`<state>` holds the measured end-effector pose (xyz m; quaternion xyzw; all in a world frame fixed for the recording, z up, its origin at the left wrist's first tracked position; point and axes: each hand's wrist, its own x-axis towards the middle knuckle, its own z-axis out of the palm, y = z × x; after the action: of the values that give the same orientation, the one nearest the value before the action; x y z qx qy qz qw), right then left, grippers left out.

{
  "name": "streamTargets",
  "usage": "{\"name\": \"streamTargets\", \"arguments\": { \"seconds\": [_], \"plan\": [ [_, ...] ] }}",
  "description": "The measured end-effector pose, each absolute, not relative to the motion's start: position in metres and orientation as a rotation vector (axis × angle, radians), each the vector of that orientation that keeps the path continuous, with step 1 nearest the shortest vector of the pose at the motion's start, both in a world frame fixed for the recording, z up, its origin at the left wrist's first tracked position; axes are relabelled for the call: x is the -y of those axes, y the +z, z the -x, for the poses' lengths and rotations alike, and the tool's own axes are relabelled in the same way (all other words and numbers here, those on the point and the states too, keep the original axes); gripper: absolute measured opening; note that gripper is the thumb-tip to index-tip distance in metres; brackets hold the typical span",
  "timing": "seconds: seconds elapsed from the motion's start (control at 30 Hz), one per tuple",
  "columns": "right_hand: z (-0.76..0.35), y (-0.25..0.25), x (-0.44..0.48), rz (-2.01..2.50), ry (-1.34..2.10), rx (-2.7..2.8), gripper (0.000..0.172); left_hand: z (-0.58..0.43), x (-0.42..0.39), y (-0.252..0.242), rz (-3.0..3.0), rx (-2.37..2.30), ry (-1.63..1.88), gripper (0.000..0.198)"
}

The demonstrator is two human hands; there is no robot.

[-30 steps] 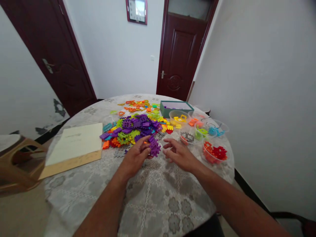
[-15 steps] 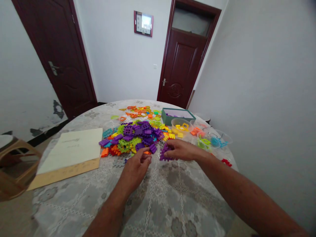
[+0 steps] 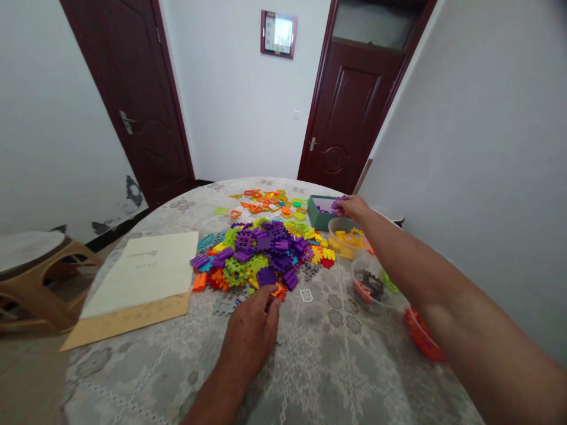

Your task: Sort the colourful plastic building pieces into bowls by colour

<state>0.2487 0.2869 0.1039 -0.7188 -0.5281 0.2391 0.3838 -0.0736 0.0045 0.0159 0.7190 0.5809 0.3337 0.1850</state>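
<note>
A heap of coloured plastic interlocking tiles (image 3: pixel 261 251), many of them purple, lies in the middle of the round table (image 3: pixel 310 366). My left hand (image 3: pixel 252 330) rests on the cloth at the heap's near edge, fingertips curled and touching an orange and a purple tile. My right hand (image 3: pixel 349 206) reaches far across and holds a purple tile piece (image 3: pixel 337 203) over the green box (image 3: pixel 321 213). The box's inside is mostly hidden.
Clear bowls hold sorted pieces: yellow (image 3: pixel 348 236), dark and green (image 3: pixel 374 283), red (image 3: pixel 420 336) under my right arm. A second scatter of orange and yellow tiles (image 3: pixel 270 200) lies farther back. A paper sheet on a brown envelope (image 3: pixel 142 274) lies left. A wooden stool (image 3: pixel 39 277) stands beside the table.
My right hand took the purple piece from beside my left hand and carried it away to the green box. My left hand stayed at the heap's near edge. The camera turned left.
</note>
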Motion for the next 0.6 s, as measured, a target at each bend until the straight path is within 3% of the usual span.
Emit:
{"name": "streamTargets", "arguments": {
  "seconds": [0.2,0.43,0.6],
  "plan": [
    [-0.237,0.096,-0.294,1.922,0.389,1.400,0.050,0.073,-0.005,0.015,-2.047,-1.672,0.942,0.030],
    [-0.177,0.077,-0.247,2.092,0.357,2.069,0.024,0.073,-0.005,0.016,-2.033,-1.684,1.149,0.026],
    [-0.146,0.048,-0.210,2.209,0.234,2.327,0.027,0.075,-0.008,0.017,-1.984,-1.777,1.284,0.027]
  ]
}}
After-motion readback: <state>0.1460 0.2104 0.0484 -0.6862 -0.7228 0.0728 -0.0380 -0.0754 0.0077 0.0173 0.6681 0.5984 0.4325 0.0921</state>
